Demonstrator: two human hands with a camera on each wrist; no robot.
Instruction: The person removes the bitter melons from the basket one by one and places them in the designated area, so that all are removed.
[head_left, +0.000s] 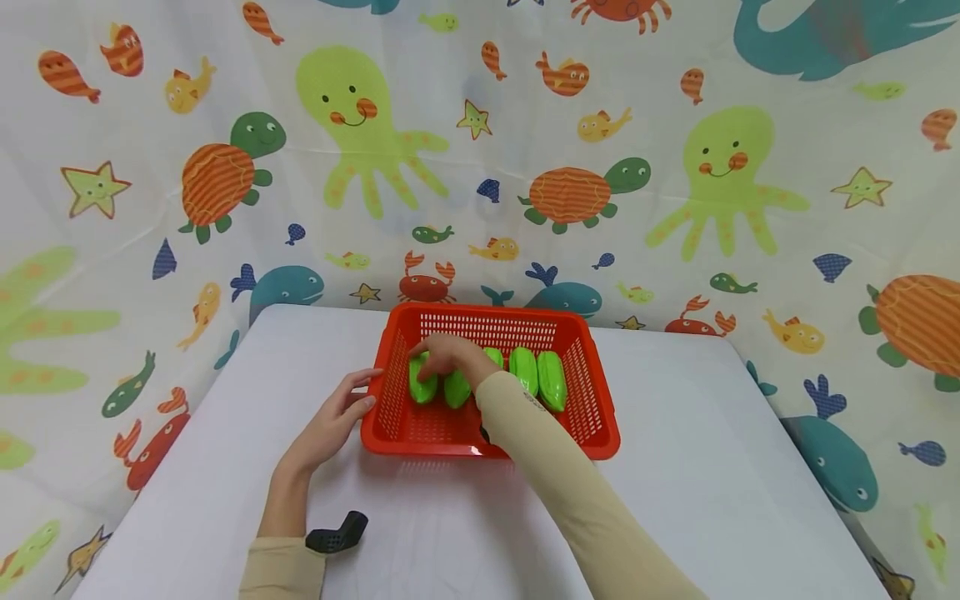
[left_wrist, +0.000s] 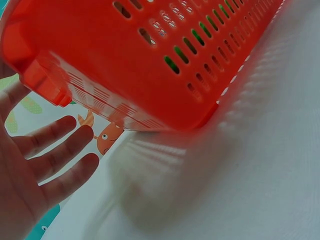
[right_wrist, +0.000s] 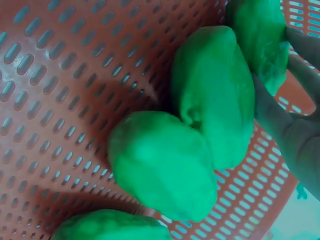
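Note:
Inside the red plastic basket, several glossy green fruits lie side by side. My right hand reaches in from above and grips the leftmost green fruit, its thumb and fingers on opposite sides of it. The right wrist view shows that fruit at the upper right, beside the right hand, with other green fruits close by. My left hand is at the basket's left rim. Its fingers are spread and fairly straight beside the basket wall in the left wrist view.
The basket stands on a white table, toward its back edge. Behind and around hangs a white curtain printed with sea animals. A black device is strapped at the left wrist.

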